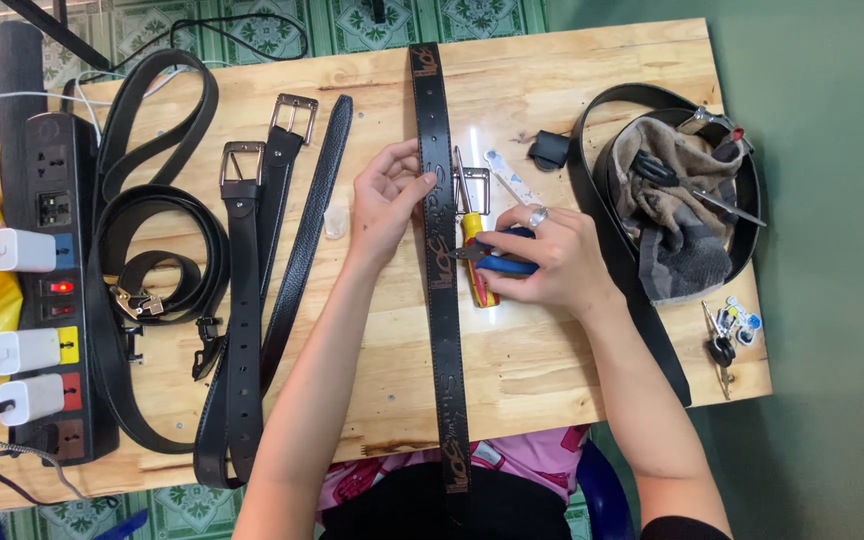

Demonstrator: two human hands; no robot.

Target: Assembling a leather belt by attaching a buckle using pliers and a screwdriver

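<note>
1. Across the middle of the wooden tabletop [572, 360] a long black belt [447, 330] with brown lettering lies lengthwise, one end running off the near edge toward the person's lap, the other reaching the far edge.
2. Left hand [384, 205] presses fingertips on the belt's left edge, pinning it flat – its grip is released, nothing grasped.
3. Right hand [550, 258] is clenched on blue-handled pliers [497, 260], the tip touching the belt's right edge; work on this strap looks under way, not finished.
4. Beside the belt lie a metal buckle [472, 188], apparently unattached, and a yellow-and-red screwdriver [475, 268] partly under the right hand.
5. Left of the work, 2 buckled black belts [244, 300] and coiled straps [157, 240] lie well apart from it, with a power strip [57, 290] holding white chargers at the edge.
6. On the right, another belt loops around a grey cloth [674, 215] carrying scissors – keys [730, 335] lie nearer the person.
7. Nothing blocks the strap itself; only the buckle and screwdriver crowd the right hand.
</note>
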